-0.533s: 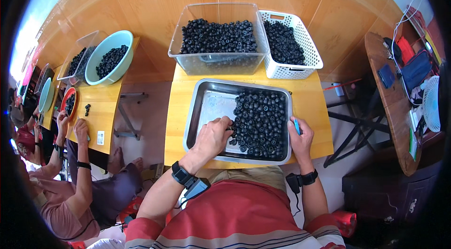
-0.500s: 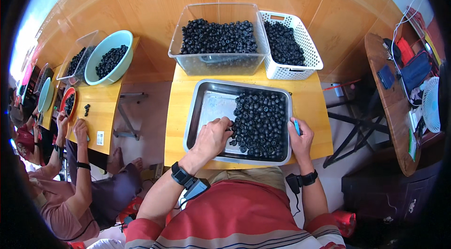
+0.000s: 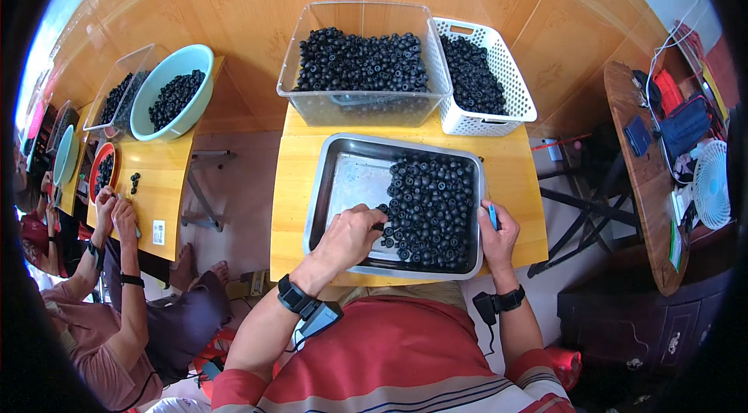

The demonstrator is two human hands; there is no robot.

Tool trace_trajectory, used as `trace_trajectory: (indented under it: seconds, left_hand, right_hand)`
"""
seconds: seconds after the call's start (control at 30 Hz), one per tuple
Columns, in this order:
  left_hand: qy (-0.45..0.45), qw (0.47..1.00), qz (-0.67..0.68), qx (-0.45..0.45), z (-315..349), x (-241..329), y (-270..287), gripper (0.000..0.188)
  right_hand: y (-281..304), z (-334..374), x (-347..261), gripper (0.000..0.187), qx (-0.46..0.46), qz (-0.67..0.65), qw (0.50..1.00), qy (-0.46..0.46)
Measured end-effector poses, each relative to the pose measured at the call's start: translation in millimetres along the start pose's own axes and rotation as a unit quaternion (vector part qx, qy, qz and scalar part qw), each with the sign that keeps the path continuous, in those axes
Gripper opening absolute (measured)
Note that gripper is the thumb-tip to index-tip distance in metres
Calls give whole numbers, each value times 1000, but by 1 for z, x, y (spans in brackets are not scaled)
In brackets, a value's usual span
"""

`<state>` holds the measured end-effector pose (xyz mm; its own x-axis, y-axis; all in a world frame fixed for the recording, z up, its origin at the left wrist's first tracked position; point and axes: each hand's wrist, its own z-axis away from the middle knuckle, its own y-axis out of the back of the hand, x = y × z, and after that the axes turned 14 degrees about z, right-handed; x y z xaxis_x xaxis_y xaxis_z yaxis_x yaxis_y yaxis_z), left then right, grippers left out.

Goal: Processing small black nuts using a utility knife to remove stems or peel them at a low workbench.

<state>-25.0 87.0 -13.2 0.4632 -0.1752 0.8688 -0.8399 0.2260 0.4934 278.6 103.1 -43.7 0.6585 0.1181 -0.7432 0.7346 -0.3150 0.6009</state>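
A shallow metal tray (image 3: 315, 206) lies on the yellow table before me. Small round black pieces with holes in their ends (image 3: 432, 206) are heaped over its middle and right side, while bare metal shows on the left. My left hand (image 3: 349, 238) is inside the tray at the heap's left edge, fingers pinched on a black piece (image 3: 379, 226). At the tray's right rim is my right hand (image 3: 500, 232), closed round a slim blue tool (image 3: 492, 217). Only a short blue part of that tool shows, and its kind cannot be made out.
Behind the tray stand a clear plastic bin (image 3: 366, 107) and a white perforated basket (image 3: 510, 78), both holding black pieces. To the left, a co-worker's hands (image 3: 117, 210) work near a light-green basin (image 3: 195, 113) and a red bowl (image 3: 115, 156). A brown table (image 3: 635, 179) with a fan stands right.
My left hand has shifted slightly down and left, with a black piece showing at its fingertips. The right hand stays at the rim. The co-worker's hands have come closer together.
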Motion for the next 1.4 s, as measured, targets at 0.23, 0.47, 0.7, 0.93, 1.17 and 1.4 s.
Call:
trace_trajectory:
  seconds: [0.23,0.47,0.7,0.93,1.17,1.4]
  left_hand:
    - [10,996,86,24,3,8,4,20]
    - [127,972,193,40,-2,22,6,16]
    - [151,967,200,46,-4,15,-1,17]
    - [125,965,217,72,-10,15,-4,17]
    - [101,961,244,86,-9,9,-12,15]
    - [110,943,299,92,-6,14,-14,14]
  right_hand:
    - [1,-1,-4,21,-13,-10,1000,-25]
    - [2,-1,5,22,-9,-17,1000,2]
    - [2,-3,5,23,-2,-29,999,15]
    - [1,-3,4,22,8,-31,999,20]
    - [4,-3,2,22,-17,-27,999,-9]
    - [-4,-16,6,20,1,-86,994,-67]
